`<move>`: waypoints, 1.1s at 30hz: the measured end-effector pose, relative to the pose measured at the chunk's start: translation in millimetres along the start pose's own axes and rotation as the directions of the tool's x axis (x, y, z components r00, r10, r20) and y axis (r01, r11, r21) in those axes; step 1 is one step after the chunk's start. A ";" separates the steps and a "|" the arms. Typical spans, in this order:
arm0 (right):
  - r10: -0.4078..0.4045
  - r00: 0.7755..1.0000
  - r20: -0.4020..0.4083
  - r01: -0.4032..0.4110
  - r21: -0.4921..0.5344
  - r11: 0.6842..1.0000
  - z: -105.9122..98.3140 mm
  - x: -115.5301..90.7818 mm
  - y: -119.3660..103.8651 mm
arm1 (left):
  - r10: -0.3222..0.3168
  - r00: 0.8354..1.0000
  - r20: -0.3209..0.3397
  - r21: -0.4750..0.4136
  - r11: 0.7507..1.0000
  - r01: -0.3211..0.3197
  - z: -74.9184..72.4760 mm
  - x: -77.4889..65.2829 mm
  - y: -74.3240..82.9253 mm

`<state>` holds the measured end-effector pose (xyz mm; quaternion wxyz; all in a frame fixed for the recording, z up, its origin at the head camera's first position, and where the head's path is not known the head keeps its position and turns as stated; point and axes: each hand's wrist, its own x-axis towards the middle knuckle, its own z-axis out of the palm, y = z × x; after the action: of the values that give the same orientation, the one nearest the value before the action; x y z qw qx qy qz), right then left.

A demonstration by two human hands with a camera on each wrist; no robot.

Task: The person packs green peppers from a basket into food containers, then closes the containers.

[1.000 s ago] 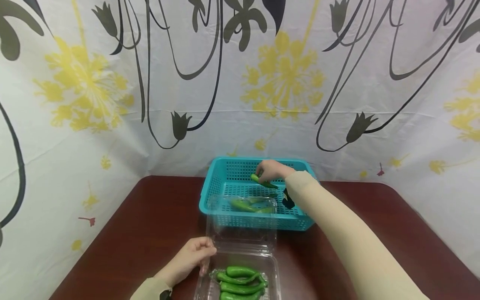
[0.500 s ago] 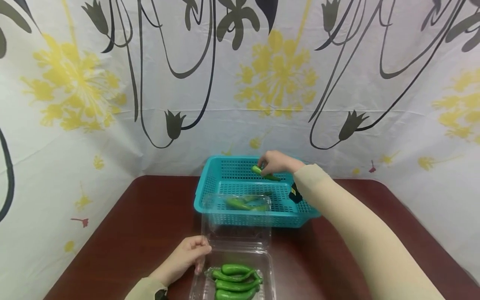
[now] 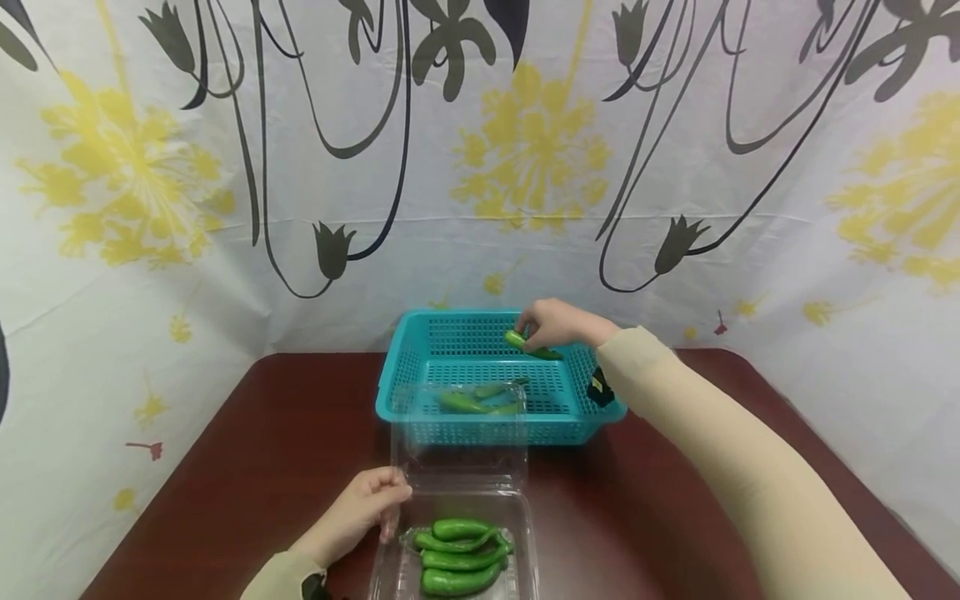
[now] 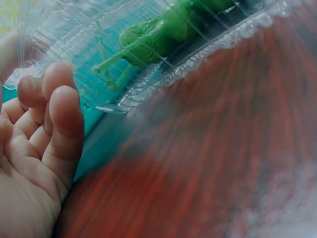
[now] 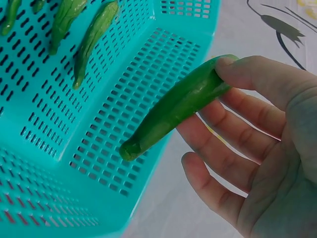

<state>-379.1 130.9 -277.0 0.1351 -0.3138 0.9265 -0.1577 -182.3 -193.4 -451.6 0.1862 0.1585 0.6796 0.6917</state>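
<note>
My right hand point(image 3: 557, 322) pinches a green chili pepper point(image 5: 181, 101) between thumb and fingers, over the right part of a turquoise plastic basket point(image 3: 390, 367). More green peppers point(image 5: 94, 42) lie on the basket floor, partly seen through a clear lid in the head view. Near me, an open clear plastic clamshell box point(image 3: 525, 542) holds several green peppers point(image 3: 461, 558) laid side by side. My left hand point(image 3: 360, 508) grips the box's left rim near the hinge; its thumb shows through the plastic in the left wrist view.
The box's raised clear lid point(image 3: 459, 454) stands in front of the basket and overlaps its near wall. A dark red wooden table point(image 3: 300, 433) carries everything. Patterned white cloth point(image 3: 480, 167) hangs behind and at both sides.
My right hand has lifted slightly and shifted right relative to the basket, still holding the pepper. The left hand stays at the box rim. The head view has turned slightly right.
</note>
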 end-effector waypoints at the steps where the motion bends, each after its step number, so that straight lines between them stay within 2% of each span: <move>1: -0.006 1.000 -0.002 0.006 -0.001 1.000 0.1 -2.2 -0.1 | 0.003 1.000 -0.002 0.006 1.000 -0.003 0.0 -0.3 -0.2; 5: -0.020 1.000 -0.012 0.020 -0.012 1.000 -0.8 -14.0 -0.9 | 0.009 1.000 -0.010 0.030 1.000 -0.009 1.1 0.4 -1.7; 19: -0.076 0.997 -0.034 0.075 -0.025 0.997 -5.9 -56.1 -20.7 | -0.010 1.000 -0.025 0.021 1.000 0.010 3.4 -0.2 1.9; 27: -0.110 0.993 -0.047 0.106 -0.075 0.992 -6.0 -76.2 -37.7 | -0.020 0.999 -0.036 0.043 0.999 0.022 5.5 2.3 3.8; 33: -0.126 0.992 -0.026 0.123 -0.089 0.988 -6.0 -86.2 -51.9 | -0.040 0.999 -0.035 0.039 0.998 0.042 7.1 2.0 2.3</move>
<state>-287.1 146.8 -238.9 0.0964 -0.3743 0.9130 -0.1303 -180.8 -186.2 -449.2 0.1853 0.1362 0.6996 0.6766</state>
